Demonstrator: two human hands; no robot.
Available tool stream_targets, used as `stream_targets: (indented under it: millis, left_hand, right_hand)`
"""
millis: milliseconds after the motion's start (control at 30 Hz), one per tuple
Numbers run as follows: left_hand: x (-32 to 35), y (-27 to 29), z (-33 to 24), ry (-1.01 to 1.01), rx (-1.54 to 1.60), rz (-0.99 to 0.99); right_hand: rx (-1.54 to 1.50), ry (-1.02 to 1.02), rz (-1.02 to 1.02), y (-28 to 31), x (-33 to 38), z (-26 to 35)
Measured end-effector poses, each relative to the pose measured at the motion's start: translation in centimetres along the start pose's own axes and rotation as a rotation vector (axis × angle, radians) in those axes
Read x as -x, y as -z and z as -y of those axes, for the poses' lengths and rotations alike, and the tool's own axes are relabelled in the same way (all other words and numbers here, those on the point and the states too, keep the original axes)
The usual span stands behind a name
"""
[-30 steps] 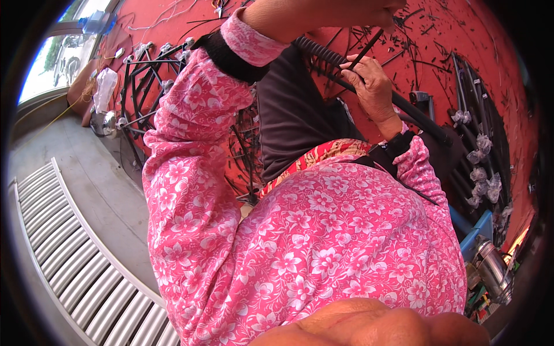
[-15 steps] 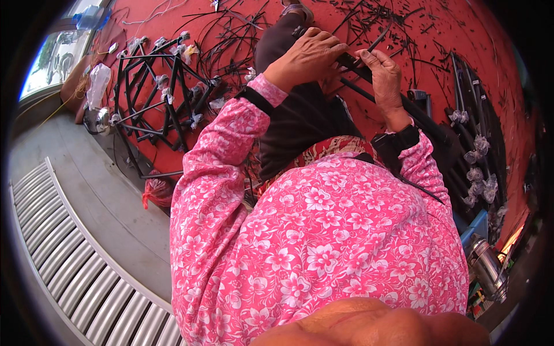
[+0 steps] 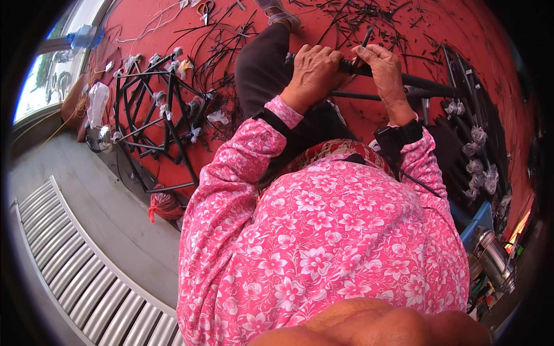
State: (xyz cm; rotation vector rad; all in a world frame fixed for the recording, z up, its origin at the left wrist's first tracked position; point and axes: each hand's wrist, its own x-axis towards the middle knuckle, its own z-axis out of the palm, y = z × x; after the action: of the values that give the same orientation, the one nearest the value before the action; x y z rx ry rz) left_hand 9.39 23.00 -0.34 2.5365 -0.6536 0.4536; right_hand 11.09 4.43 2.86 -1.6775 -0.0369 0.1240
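Observation:
A black tube frame (image 3: 430, 82) lies across my raised leg, its two long tubes running off to the right. My left hand (image 3: 314, 75) is closed around the upper tube, knuckles up; its fingertips are hidden. Close by on the right, my right hand (image 3: 382, 72) is closed in a pinch, thumb against forefinger. Between them is a thin black strip (image 3: 367, 38), which stands up at a slant beside the tube. Where the strip's lower end meets the tube is too small to tell.
More black tube frames (image 3: 165, 124), plastic-wrapped at the joints, are piled at left; others (image 3: 470, 130) lie at right. Black offcuts litter the red floor (image 3: 213, 17), with orange-handled scissors (image 3: 205, 10) at the top. A roller conveyor (image 3: 75, 259) stands lower left, a steel flask (image 3: 495, 259) lower right.
The tube frame has swung nearer to level. Both hands have shifted with it, my left slightly right and down; the strip now stands steeper in my right hand. The scissors have come into view.

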Motion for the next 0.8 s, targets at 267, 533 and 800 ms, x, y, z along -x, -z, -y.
stream_targets:
  millis: [267,533,800]
  left_hand:
    - [1.3,0.4,-2.5,0.059,0.027,-0.032]
    - [3.5,0.3,-5.2,0.084,0.011,-0.045]
    - [4.5,0.8,-6.7,0.126,0.054,-0.045]
  right_hand:
    - [0.161,-0.112,0.116,1.7,-0.7,-0.8]
    - [0.377,-0.08,0.214,2.6,-3.3,-2.8]
    - [0.577,-0.165,0.234,1.8,-2.6,-4.2]
